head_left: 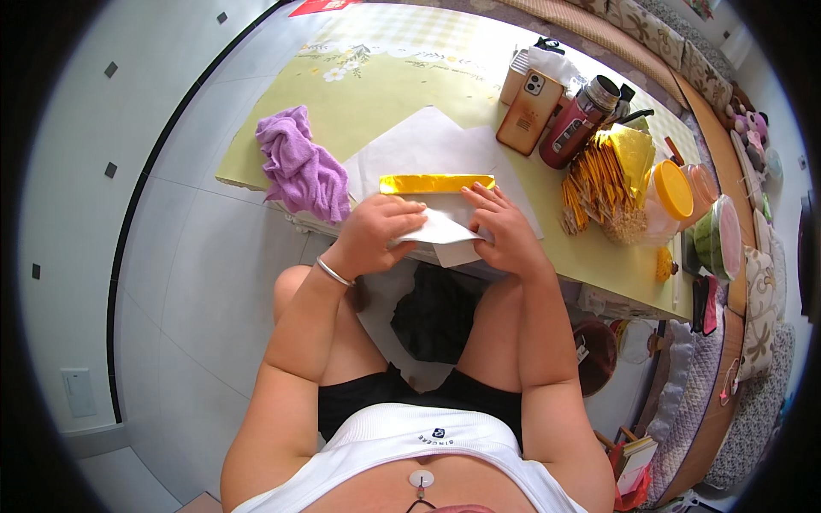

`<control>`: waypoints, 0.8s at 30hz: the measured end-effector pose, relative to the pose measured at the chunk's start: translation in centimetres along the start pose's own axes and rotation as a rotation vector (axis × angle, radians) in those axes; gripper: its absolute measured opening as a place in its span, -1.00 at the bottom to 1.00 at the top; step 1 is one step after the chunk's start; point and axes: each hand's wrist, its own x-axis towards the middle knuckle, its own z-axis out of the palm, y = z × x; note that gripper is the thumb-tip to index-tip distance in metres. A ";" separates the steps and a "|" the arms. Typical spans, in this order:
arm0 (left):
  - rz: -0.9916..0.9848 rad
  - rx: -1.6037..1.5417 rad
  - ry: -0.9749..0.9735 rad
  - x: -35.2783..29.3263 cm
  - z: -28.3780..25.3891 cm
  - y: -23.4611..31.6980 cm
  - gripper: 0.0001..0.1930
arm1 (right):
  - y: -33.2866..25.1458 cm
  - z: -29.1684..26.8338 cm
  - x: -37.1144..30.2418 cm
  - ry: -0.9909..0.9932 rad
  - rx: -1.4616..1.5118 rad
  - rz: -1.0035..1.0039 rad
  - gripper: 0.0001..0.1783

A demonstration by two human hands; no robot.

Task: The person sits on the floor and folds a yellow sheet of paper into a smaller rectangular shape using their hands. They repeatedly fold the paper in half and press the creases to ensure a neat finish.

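Note:
Between my hands, at the table's near edge, is a sheet of gold foil paper with a white back (440,227). Its far side shows as a flat shiny gold strip (428,184), while the white near part is raised and bent. My left hand (380,229) grips the sheet's left side, fingers on top and thumb below. My right hand (505,227) pinches the right side, with fingertips resting by the strip's right end. Larger white sheets (419,141) lie flat underneath. A crumpled purple cloth (301,167) lies left of my left hand.
To the right stand a phone (530,111), a dark red bottle (580,121), a bundle of folded gold papers (603,175) and a jar with a yellow lid (671,190). A green round container (717,239) is farther right. A black bag (436,312) lies below the table.

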 end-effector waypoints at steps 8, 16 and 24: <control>-0.084 -0.084 0.012 -0.8 0.6 -0.7 -0.80 | -0.6 -0.3 0.2 0.136 -0.126 -0.035 -0.79; -0.077 -0.074 0.045 -0.6 0.9 -0.2 -0.73 | -0.5 -0.3 0.2 0.239 0.058 -0.077 -0.78; -0.173 -0.072 0.021 -1.4 1.2 -1.4 -0.84 | 0.4 -0.3 -0.4 0.199 0.175 -0.004 -0.87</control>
